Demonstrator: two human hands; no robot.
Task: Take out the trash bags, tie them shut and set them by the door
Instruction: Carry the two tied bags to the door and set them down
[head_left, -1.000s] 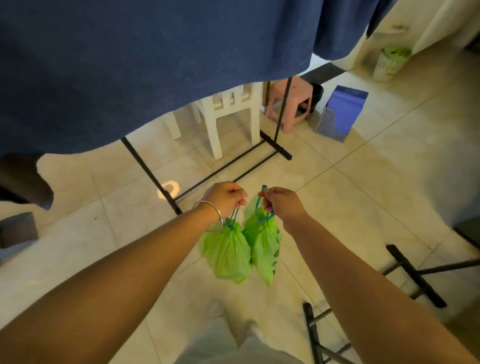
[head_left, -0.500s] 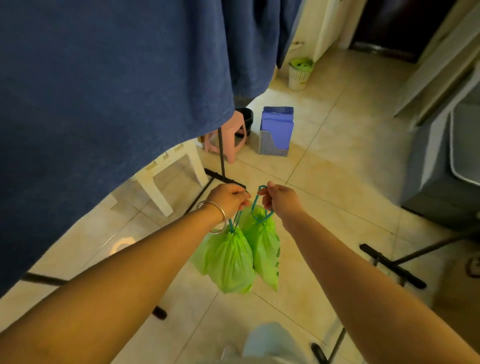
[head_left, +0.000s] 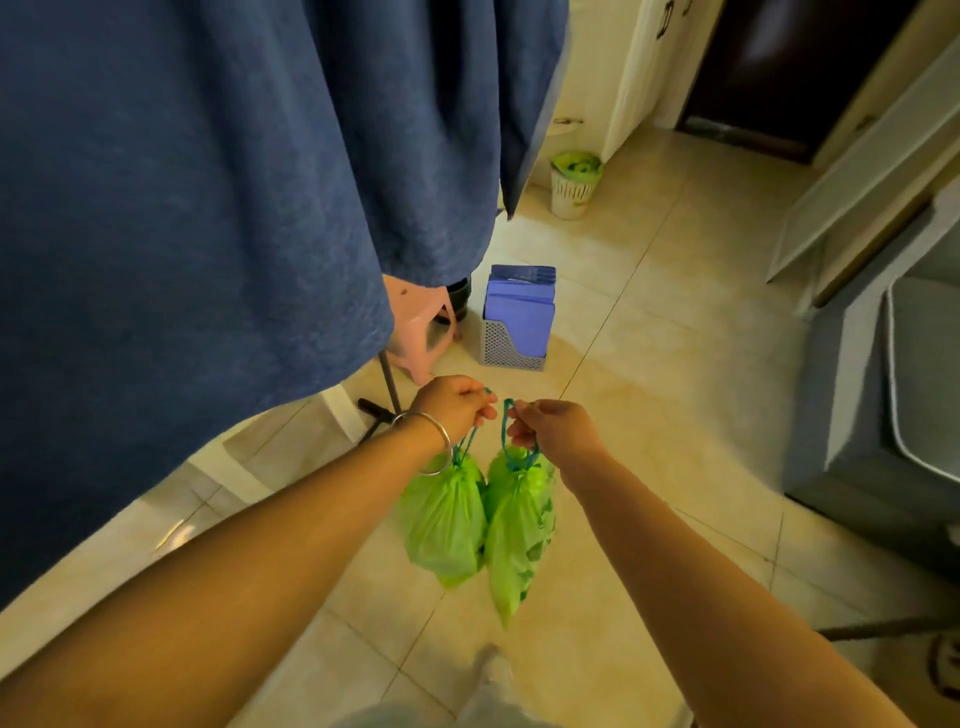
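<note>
Seen from above, two bare forearms reach forward over a glossy, cream-tiled floor (head_left: 675, 322). The left hand (head_left: 452, 408), with a thin metal bangle (head_left: 434, 441) at the wrist, is curled around the teal drawstring of a crinkled, translucent green trash bag (head_left: 441, 519). The right hand (head_left: 556, 428) pinches the teal drawstring loop of a second green trash bag (head_left: 519, 540), which is longer and tapers to a point. Both bags are cinched at the neck and hang side by side, touching, in the air above the floor. A large blue cloth (head_left: 208, 182) with a soft, fuzzy weave drapes down across the upper left. Beyond the hands stand a pink plastic stool (head_left: 421, 332) (partly hidden by the cloth) and a grey perforated file holder (head_left: 511, 343) holding blue folders. Farther back is a white slotted waste bin (head_left: 571, 184) with a green liner, and a dark door (head_left: 779, 73) lies at the upper right
</note>
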